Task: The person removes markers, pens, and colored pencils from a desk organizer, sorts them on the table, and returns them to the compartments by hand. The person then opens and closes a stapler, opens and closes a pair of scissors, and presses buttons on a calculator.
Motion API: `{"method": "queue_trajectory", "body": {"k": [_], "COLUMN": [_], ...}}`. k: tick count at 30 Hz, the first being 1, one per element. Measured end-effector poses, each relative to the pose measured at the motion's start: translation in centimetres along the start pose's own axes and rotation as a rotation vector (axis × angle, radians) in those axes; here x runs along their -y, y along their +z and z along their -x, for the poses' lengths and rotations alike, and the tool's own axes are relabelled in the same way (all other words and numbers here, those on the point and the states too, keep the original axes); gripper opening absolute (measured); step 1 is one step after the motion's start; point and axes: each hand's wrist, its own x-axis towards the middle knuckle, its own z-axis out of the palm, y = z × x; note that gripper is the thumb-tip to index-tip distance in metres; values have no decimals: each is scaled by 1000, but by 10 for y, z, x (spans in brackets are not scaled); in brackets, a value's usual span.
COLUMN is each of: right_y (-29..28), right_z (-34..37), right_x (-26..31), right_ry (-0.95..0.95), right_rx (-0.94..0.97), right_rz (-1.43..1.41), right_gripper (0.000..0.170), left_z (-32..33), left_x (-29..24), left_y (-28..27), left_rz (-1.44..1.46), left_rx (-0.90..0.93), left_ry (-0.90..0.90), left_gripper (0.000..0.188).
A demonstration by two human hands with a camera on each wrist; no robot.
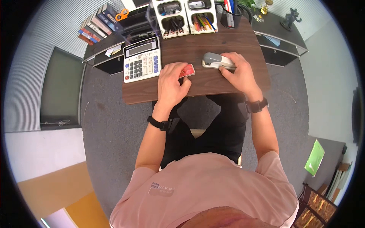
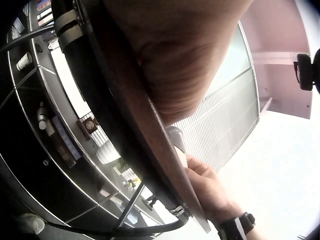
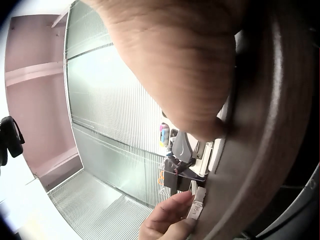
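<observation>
In the head view, the left hand (image 1: 172, 83) holds a small red box or packet (image 1: 187, 71) between thumb and fingers on the brown table (image 1: 213, 84). The right hand (image 1: 242, 73) grips the rear of a grey and white stapler (image 1: 213, 60), whose grey front end points left, toward the packet; the two things are apart. From the right wrist view, the packet's pale side (image 3: 196, 209) shows at the left fingertips. Part of the stapler (image 2: 176, 137) appears beyond the table edge in the left wrist view, with the right hand beside it.
A white calculator (image 1: 142, 60) lies left of the left hand. Along the table's back stand white organizers (image 1: 175, 19) with pencils and a black mesh pen cup (image 1: 230, 20). Dark shelves (image 1: 281, 53) flank the table, and books (image 1: 97, 26) stand at the left.
</observation>
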Motion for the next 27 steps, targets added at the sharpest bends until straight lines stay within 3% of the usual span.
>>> {"method": "queue_trajectory", "body": {"k": [3,5,12,16,19,21,27], "right_y": [-3,-3,-6,-8,-21,-35,-35], "right_z": [2,1,-28,-31,-22,-14,1], "right_x": [-7,-13,-34,-40,-46,-47,-50], "right_ry": [-21,49,279,262,130,139,95], "right_rx": [-4,-72,-209,-199,-210,-101,-94], "right_rz": [57,267,485,488,393,295,223], "right_gripper": [30,32,37,41,46,51,58], "left_z": [-1,-1,-3,-2,-2,-4,-12], "left_x": [-1,-2,-7,-7,-10,-13,-17], "left_y": [1,-1,-4,-6,-15,-24,-44], "left_rz": [-3,-32,0,-28,-76,-131,-21], "left_rx": [2,0,-22,15,70,87,308], "left_ry": [3,-18,-10,26,27,5,-72], "left_gripper": [45,44,46,46,45,45,47]}}
